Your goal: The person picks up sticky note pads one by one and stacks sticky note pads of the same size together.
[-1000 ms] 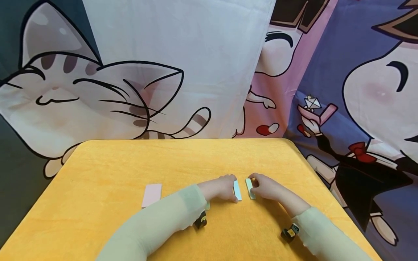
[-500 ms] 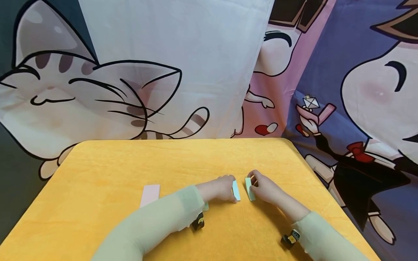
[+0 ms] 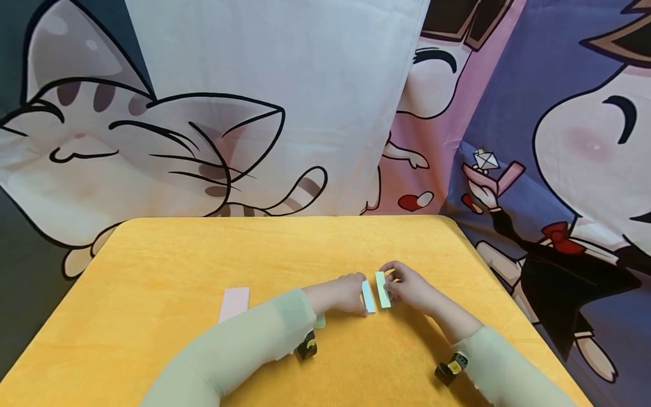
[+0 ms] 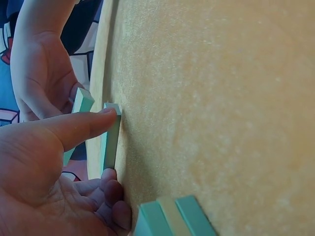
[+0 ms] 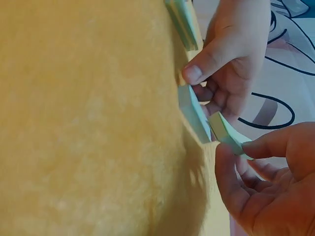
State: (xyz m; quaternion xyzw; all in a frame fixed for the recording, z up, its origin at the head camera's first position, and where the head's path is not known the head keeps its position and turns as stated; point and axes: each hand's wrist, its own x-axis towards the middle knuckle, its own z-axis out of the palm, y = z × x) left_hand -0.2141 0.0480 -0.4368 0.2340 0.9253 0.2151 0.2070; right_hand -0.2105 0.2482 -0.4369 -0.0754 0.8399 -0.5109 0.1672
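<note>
My left hand [image 3: 347, 294] holds a light-blue rectangular block [image 3: 368, 297] by its two ends, thumb at the near end in the head view. That block stands on its narrow side on the table. My right hand [image 3: 411, 289] pinches a pale-green block [image 3: 383, 290] between thumb and fingers. In the right wrist view the green block [image 5: 227, 132] is tilted, off the table and close beside the blue block [image 5: 193, 114]; whether they touch I cannot tell. The left wrist view shows the left thumb [image 4: 88, 127] on one end of its block [image 4: 111, 140].
A pale-pink block [image 3: 234, 305] lies left on the yellow table [image 3: 229, 249]. Near the left wrist, a layered group of green and yellow blocks [image 4: 172, 216] is mostly hidden by the sleeve in the head view. A cartoon-printed cloth [image 3: 325, 68] hangs behind the table.
My right hand has lifted the green block and brought it left, up against or near the blue one. The left hand keeps its hold with little movement.
</note>
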